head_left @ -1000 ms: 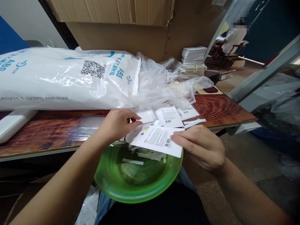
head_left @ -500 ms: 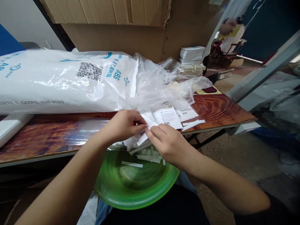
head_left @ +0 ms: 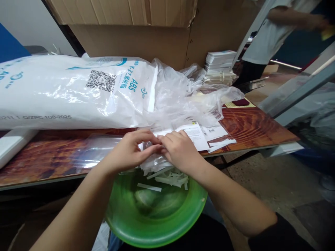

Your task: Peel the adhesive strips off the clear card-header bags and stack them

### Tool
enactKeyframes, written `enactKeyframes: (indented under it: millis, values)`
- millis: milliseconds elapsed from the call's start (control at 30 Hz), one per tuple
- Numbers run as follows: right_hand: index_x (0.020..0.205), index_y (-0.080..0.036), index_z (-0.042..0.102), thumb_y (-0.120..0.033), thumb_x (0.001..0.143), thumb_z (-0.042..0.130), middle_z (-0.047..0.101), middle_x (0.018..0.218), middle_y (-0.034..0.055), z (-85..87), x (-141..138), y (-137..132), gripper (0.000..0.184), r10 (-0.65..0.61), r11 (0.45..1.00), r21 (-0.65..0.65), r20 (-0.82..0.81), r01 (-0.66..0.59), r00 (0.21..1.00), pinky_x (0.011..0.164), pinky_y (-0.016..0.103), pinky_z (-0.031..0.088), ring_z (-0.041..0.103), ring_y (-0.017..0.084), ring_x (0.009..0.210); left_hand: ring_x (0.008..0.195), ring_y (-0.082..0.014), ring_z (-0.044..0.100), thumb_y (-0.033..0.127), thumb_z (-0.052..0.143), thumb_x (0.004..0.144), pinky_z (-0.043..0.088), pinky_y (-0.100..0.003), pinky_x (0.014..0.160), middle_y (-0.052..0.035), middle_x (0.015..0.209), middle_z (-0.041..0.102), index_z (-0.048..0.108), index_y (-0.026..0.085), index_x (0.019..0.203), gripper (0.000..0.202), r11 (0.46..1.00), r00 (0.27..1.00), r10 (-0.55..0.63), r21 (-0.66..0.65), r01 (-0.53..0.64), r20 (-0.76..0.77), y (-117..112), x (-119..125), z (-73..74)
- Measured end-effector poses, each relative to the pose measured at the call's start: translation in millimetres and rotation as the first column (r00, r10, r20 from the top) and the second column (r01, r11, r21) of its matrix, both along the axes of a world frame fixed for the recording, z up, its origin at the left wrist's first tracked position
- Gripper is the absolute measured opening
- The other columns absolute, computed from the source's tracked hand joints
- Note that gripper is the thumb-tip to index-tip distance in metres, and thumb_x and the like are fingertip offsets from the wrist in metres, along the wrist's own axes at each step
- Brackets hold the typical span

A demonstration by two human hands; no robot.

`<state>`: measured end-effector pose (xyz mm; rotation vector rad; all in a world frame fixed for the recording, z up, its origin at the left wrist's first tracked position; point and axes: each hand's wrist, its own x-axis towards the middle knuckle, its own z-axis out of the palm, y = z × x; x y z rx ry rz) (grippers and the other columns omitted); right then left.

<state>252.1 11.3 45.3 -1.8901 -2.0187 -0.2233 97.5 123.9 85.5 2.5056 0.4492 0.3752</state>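
Observation:
My left hand (head_left: 133, 148) and my right hand (head_left: 180, 151) meet fingertip to fingertip at the table's front edge. Both are closed in a pinch on a clear plastic bag (head_left: 154, 162), which shows below the fingers; the pinched part is hidden. Under them, partly below the table edge, a green basin (head_left: 157, 233) rests at my lap. Several white strips (head_left: 171, 177) lie in its far part, and one single strip (head_left: 149, 187) lies apart. Printed white cards (head_left: 197, 136) lie on the table just beyond my right hand.
A large white ABS sack (head_left: 52, 94) lies along the table, with crumpled clear plastic (head_left: 178, 90) at its right end. Stacked papers (head_left: 220, 66) stand behind. Clear film (head_left: 96, 150) lies left of my hands. A person (head_left: 269, 38) stands at the upper right.
My fingers have closed nearer together, and the white paper between them is now mostly covered. The view has shifted slightly. The person at the back now stands closer, one arm stretched out.

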Motion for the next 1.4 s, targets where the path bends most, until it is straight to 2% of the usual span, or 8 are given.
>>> enactKeyframes:
  millis: [100, 200, 367, 633, 867, 1067, 1267, 1400]
  values:
    - [0.081, -0.015, 0.064, -0.034, 0.093, 0.051, 0.065, 0.082, 0.0051, -1.0, -1, 7, 0.026, -0.032, 0.999, -0.026, 0.047, 0.033, 0.998, 0.074, 0.036, 0.031, 0.056, 0.021, 0.082, 0.088, -0.0212, 0.06, 0.037, 0.054, 0.08, 0.047, -0.031, 0.077, -0.0057, 0.099, 0.065, 0.067, 0.021, 0.089, 0.023, 0.896, 0.922, 0.383, 0.263, -0.358, -0.05, 11, -28, 0.6]
    - [0.08, -0.016, 0.066, -0.034, 0.093, 0.053, 0.067, 0.086, 0.0049, -0.1, 4, 10, 0.025, -0.05, 0.999, -0.015, 0.024, 0.051, 0.998, 0.075, 0.036, 0.031, 0.059, 0.02, 0.084, 0.096, -0.0309, 0.058, 0.04, 0.053, 0.075, 0.046, -0.041, 0.084, -0.0134, 0.098, 0.063, 0.063, 0.016, 0.091, 0.031, 0.773, 0.727, 0.606, 0.455, -0.443, -0.322, 26, -49, -7.6]
    - [0.107, -0.02, 0.065, -0.038, 0.091, 0.055, 0.068, 0.112, 0.0067, -1.5, 34, -25, 0.026, -0.026, 0.993, 0.11, -0.107, 0.038, 0.994, 0.091, 0.038, 0.034, 0.061, 0.021, 0.104, 0.093, -0.0333, 0.058, 0.034, 0.051, 0.072, 0.046, -0.041, 0.082, -0.0177, 0.092, 0.062, 0.061, 0.013, 0.084, 0.026, 0.75, 0.628, 0.646, 0.517, -0.413, -0.434, 36, -47, -24.0]
    - [0.135, -0.012, 0.046, -0.037, 0.095, 0.045, 0.044, 0.143, 0.0151, -19.8, 81, -64, 0.047, 0.019, 0.992, -0.128, 0.141, -0.001, 0.99, 0.101, 0.046, 0.039, 0.042, 0.026, 0.134, 0.096, -0.0367, 0.058, 0.035, 0.042, 0.081, 0.044, -0.043, 0.079, -0.0217, 0.097, 0.061, 0.061, 0.011, 0.088, 0.031, 0.61, 0.534, 0.786, 0.53, -0.589, -0.312, 33, -39, -29.5]
    - [0.127, -0.005, 0.054, -0.017, 0.094, 0.042, 0.051, 0.135, 0.0203, -20.2, 79, -63, 0.037, 0.085, 0.993, -0.111, 0.33, -0.051, 0.94, 0.102, 0.046, 0.045, 0.049, 0.028, 0.127, 0.083, -0.0313, 0.06, 0.044, 0.046, 0.081, 0.043, -0.041, 0.068, -0.0078, 0.09, 0.065, 0.062, 0.022, 0.085, 0.027, 0.576, 0.629, 0.769, 0.549, -0.606, -0.113, 15, -64, -11.0]
    - [0.118, -0.004, 0.058, -0.003, 0.089, 0.042, 0.063, 0.121, 0.02, -17.9, 88, -65, 0.034, 0.191, 0.981, -0.004, 0.219, -0.195, 0.957, 0.099, 0.038, 0.051, 0.06, 0.023, 0.115, 0.079, -0.023, 0.058, 0.036, 0.041, 0.089, 0.043, -0.037, 0.075, -0.0071, 0.084, 0.065, 0.066, 0.021, 0.076, 0.032, 0.755, 0.968, 0.239, 0.613, -0.234, 0.076, -22, -7, 4.9]
    - [0.121, -0.015, 0.058, -0.002, 0.087, 0.042, 0.069, 0.111, 0.0113, -13.2, 98, -76, 0.039, 0.041, 0.952, 0.305, -0.005, -0.038, 0.999, 0.092, 0.035, 0.056, 0.065, 0.02, 0.104, 0.079, -0.0184, 0.057, 0.032, 0.044, 0.09, 0.044, -0.032, 0.073, -0.007, 0.085, 0.064, 0.071, 0.018, 0.089, 0.03, 0.931, 0.994, 0.064, 0.363, -0.028, -0.086, -8, 27, -30.4]
    - [0.119, -0.02, 0.061, -0.004, 0.086, 0.05, 0.069, 0.111, 0.0093, -2.7, 76, -90, 0.039, -0.13, 0.748, 0.591, -0.317, 0.302, 0.94, 0.095, 0.039, 0.053, 0.065, 0.021, 0.104, 0.082, -0.0179, 0.058, 0.035, 0.048, 0.088, 0.045, -0.03, 0.074, -0.0062, 0.091, 0.063, 0.071, 0.021, 0.098, 0.029, 0.968, 0.996, 0.061, 0.248, -0.044, -0.062, -7, 19, -31.0]
